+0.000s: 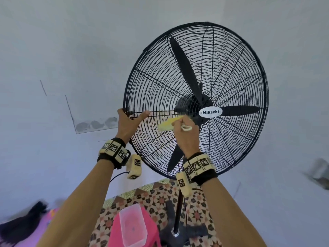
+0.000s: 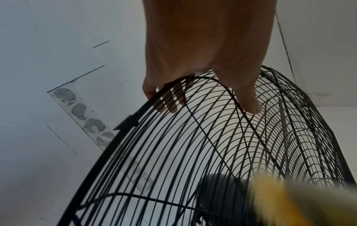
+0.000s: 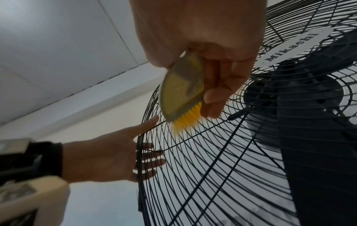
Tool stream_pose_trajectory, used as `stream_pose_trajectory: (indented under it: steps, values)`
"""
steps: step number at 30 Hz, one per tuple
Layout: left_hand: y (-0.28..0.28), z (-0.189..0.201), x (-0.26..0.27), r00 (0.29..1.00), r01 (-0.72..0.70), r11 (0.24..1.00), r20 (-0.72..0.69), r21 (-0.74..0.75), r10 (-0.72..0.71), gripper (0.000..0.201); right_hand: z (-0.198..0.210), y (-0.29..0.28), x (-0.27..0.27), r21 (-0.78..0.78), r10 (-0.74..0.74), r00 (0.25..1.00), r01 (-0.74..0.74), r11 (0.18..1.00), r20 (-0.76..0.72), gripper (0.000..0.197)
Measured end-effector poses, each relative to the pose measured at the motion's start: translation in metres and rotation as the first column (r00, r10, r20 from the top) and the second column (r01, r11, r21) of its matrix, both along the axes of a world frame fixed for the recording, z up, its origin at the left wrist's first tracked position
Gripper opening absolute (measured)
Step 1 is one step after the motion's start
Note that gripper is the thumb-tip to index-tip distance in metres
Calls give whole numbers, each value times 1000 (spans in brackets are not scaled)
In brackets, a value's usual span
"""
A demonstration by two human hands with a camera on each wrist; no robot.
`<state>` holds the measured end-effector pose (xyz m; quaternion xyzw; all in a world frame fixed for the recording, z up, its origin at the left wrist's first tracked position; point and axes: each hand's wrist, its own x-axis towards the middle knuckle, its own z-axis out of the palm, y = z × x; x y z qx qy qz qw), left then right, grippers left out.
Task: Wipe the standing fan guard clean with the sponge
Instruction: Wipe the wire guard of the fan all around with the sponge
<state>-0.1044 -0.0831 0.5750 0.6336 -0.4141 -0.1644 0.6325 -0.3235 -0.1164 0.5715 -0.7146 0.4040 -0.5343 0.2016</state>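
The black wire fan guard (image 1: 147, 49) fills the head view, with black blades and a white "Mikachi" badge (image 1: 210, 112) at the hub. My left hand (image 1: 128, 122) grips the guard's left rim, thumb on the front and fingers behind the wires (image 2: 170, 105). My right hand (image 1: 185, 132) holds the yellow sponge (image 1: 167, 124) against the front wires just left of the hub. In the right wrist view the sponge (image 3: 183, 85) shows a flat back and yellow bristles (image 3: 186, 120) touching the guard (image 3: 212, 168). It is a blur in the left wrist view (image 2: 280, 198).
Below, the fan's pole (image 1: 179, 207) drops to a dark base (image 1: 176, 234) on a patterned tile floor (image 1: 156, 196). A clear plastic container (image 1: 132, 227) sits on a pink stool (image 1: 115, 229) beside the base. Pale walls stand behind the fan.
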Motion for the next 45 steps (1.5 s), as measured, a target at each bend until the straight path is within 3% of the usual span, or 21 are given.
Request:
stream_pose_trajectory:
  steps: [2,3,8,10,14,15,17,19,21,23,26,27,30,32,38,42,45]
  values:
    - [0,-1,3,1000,-1,1000,-15,-14,1,113,-5,-2,-3,119,-55,976,81,990,-208,30]
    - [1,-2,4,1000,0,1000,-24,-14,0,115,-7,-5,-6,152,-45,969,84,985,-244,32]
    - [1,-2,0,1000,6,1000,-17,-10,-7,120,10,-15,-5,-55,80,994,-76,996,73,28]
    - [-1,-1,0,1000,5,1000,-13,-4,-5,115,7,-14,1,-67,69,993,-63,996,98,26]
    - [-1,-3,6,1000,-2,1000,-23,-3,2,112,-9,-14,-1,83,-41,969,63,995,-242,33]
    - [0,-4,6,1000,1,1000,-23,3,-1,113,-8,-15,-5,107,-21,967,49,993,-254,33]
    - [0,-3,5,1000,4,1000,-20,4,-4,113,1,-18,-13,80,21,992,-11,997,-124,31]
    - [0,-2,2,1000,-1,1000,-15,-6,1,110,9,-22,-17,-52,3,998,0,999,63,27]
    - [-2,-3,2,1000,-7,1000,-12,-11,7,109,10,-24,-15,-104,-3,990,18,994,139,24]
    - [-4,-4,2,1000,-7,1000,-9,-8,7,106,0,-26,-15,-19,-35,997,37,999,75,26]
    - [-4,-5,6,1000,-16,1000,-9,-13,16,102,-3,-28,-25,83,-112,976,129,988,-188,33]
    - [-4,-6,7,1000,-18,1000,-11,-12,18,104,2,-27,-28,83,-99,973,119,989,-209,33]
    - [-3,-6,4,1000,-5,1000,-4,-20,5,105,22,-26,-30,3,26,999,-26,1000,28,28]
    - [-3,-7,3,1000,-2,1000,-1,-30,2,100,23,-26,-22,-48,37,992,-31,998,119,26]
    - [-3,-6,5,1000,-15,1000,-9,-25,15,98,2,-26,-27,92,-85,987,98,991,-135,31]
    - [-3,-6,3,1000,-8,1000,-9,-22,7,95,19,-28,-36,-35,20,996,-17,999,92,24]
    - [-5,-7,4,1000,-9,1000,-9,-19,9,91,7,-29,-27,-89,14,996,-7,996,83,21]
